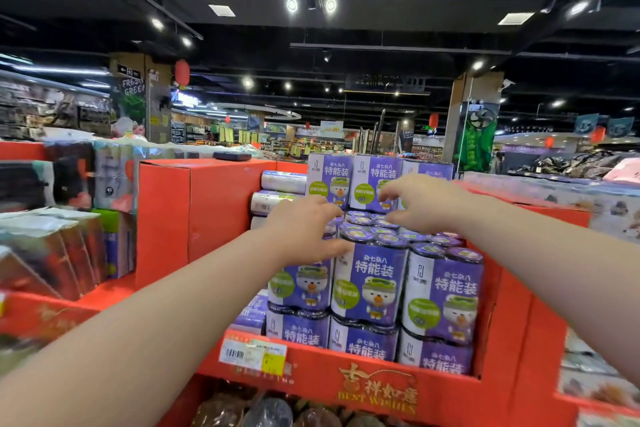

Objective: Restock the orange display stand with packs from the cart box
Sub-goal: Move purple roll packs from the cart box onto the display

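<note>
Our left hand (pixel 304 229) lies spread on the stacked packs (pixel 372 281), purple-and-white wraps with a cartoon bear, filling the orange stand (pixel 322 369) at six o'clock. Our right hand (pixel 419 204), loosely curled and empty, hovers at the left's two o'clock.

left hand (pixel 304 229): bare | right hand (pixel 419 204): bare | forearms (pixel 194 284): bare to the frame edge
</note>
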### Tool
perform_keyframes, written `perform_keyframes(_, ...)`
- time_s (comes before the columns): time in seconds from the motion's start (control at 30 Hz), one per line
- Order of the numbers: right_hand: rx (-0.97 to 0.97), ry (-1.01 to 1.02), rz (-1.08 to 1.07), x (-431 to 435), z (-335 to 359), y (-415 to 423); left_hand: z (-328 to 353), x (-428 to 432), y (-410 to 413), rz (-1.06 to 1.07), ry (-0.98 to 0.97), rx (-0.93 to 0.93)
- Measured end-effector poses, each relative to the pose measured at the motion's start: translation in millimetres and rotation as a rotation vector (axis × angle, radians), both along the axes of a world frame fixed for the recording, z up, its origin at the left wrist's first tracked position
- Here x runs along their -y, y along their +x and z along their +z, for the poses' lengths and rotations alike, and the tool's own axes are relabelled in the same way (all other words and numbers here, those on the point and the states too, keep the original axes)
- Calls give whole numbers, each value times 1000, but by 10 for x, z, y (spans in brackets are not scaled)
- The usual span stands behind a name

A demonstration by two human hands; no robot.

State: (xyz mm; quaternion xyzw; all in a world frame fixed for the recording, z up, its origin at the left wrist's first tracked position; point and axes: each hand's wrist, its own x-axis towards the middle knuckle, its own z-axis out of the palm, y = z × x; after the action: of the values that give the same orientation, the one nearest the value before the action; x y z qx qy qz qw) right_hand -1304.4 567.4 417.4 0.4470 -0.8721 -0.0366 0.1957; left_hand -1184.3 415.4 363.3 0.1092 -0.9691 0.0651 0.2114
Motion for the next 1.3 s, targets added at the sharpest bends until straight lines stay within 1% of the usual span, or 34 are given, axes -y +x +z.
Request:
perform_keyframes(0.13,8,-7,139,140,-215,332,0,12,347,129,0,-90)
perform_keyframes(0.23,18,-8,241,286,-386,599,-61,87,703,254,1,-97)
perform_keyframes(0.37,43,-21,365,458,-562,1024,-302,198,1285,402,17,-34)
perform_keyframes(0.53,102,30,476,698,-898,1669,-740,319,2197,542,76,74)
perform_keyframes(0.67,139,82,560,946,-1290,2445,-1151,323,3099,636,151,121)
perform_keyframes(0.8,199,158,650,1207,-1656,3442,-1553,315,4158,766,220,220)
perform_keyframes(1.0,263,218,804,1438,-2007,4908,-2192,116,5695,922,357,309)
perform_keyframes(1.13,299,216,923,1514,-2197,5678,-2576,-102,6472,1032,433,357)
perform_keyframes(1.3,303,225,1013,1686,-2400,6411,-2898,-300,7185,1133,555,388)
